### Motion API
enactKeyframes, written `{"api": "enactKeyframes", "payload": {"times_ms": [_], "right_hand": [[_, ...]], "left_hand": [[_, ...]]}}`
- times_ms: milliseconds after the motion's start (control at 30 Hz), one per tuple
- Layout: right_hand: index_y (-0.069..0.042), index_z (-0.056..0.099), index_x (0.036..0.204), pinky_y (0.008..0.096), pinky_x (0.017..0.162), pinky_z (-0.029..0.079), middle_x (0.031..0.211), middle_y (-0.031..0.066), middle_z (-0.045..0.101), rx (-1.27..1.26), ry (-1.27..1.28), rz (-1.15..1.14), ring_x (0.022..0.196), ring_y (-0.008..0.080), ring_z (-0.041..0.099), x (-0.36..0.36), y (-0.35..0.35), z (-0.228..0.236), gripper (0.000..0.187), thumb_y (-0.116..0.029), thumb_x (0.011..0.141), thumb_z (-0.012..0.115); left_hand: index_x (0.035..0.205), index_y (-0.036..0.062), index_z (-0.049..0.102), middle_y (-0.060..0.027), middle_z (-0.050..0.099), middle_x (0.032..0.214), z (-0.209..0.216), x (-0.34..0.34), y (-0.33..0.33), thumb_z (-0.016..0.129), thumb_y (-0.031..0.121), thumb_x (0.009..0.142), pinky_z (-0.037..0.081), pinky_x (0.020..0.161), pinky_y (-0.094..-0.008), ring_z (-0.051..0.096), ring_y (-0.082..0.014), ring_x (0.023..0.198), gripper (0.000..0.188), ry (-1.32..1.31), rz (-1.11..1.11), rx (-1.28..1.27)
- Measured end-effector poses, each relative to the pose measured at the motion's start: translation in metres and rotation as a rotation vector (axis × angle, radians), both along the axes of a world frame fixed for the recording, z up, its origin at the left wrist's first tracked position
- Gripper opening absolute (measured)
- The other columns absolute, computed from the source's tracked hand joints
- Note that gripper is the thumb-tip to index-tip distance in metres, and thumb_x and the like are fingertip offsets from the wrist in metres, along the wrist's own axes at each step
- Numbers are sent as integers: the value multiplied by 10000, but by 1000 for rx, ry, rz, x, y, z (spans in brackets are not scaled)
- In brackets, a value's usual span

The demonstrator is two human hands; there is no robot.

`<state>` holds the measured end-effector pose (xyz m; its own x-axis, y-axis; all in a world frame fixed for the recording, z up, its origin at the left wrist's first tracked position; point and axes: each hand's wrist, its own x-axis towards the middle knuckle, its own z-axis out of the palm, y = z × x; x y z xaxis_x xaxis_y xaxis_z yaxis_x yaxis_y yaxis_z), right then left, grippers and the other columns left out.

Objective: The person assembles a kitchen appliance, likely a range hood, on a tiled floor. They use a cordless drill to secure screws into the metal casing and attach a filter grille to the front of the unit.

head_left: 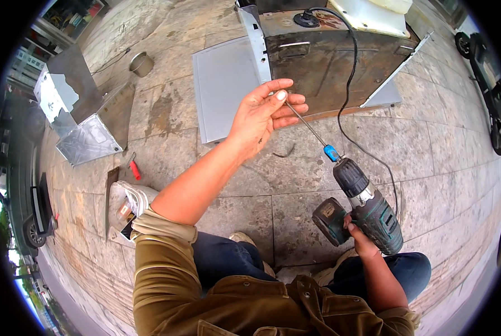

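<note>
My right hand (361, 238) is wrapped round the grip of a dark green and black cordless drill (373, 218), held at the right with its chuck tilted up and away to the left. From the chuck runs a long thin screwdriver bit (309, 129) with a blue collar (332, 153) at its base. My left hand (270, 109) pinches the bit's far tip between thumb and fingers, the other fingers spread. Just beyond that hand stands a stained metal appliance casing (328, 73), its black power cord (351, 84) hanging down its front.
A grey metal panel (225, 84) lies on the paving left of the casing. Further left are bent sheet-metal parts (91, 137), a small metal pot (142, 64) and a red-handled tool (134, 168). A scooter (485, 84) stands at the far right. A clear bag (124, 213) lies near my left elbow.
</note>
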<state>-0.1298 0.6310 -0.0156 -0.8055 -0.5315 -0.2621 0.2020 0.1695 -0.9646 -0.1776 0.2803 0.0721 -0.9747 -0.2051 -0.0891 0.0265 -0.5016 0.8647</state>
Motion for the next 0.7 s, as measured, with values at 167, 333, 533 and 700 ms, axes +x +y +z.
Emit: {"api": "enactKeyframes", "payload": {"times_ms": [167,333,533,700], "right_hand": [[-40,516,894,290,718,401,811,58,512,-122,21,-98,771,164,489,-6,-28,38,219,-187,760,606],[-44,542,1006,299,778,420,916,49,553,-44,-11,-77,878,153,517,-7,-8,21,234,-113,793,610],[-67,558,1112,340,857,422,1025,65,601,327,167,42,973,212,550,-5,-4,10,305,-174,832,614],[-62,580,1061,332,812,438,985,63,598,472,541,82,920,207,555,-3,-32,26,253,-144,827,629]], "left_hand": [[1263,41,458,-104,559,1176,-16,-11,-50,519,229,930,461,902,-352,532,-231,1127,386,134,470,-593],[1385,55,321,-131,314,1430,-30,-26,-38,491,100,920,426,960,-324,319,-237,1320,497,279,425,-882],[1411,56,269,-134,226,1480,-35,-32,-30,463,-2,897,394,997,-310,231,-236,1364,552,331,393,-911],[1408,42,266,-132,227,1480,-38,-34,-36,466,-10,889,393,999,-308,217,-238,1368,559,340,380,-877]]}}
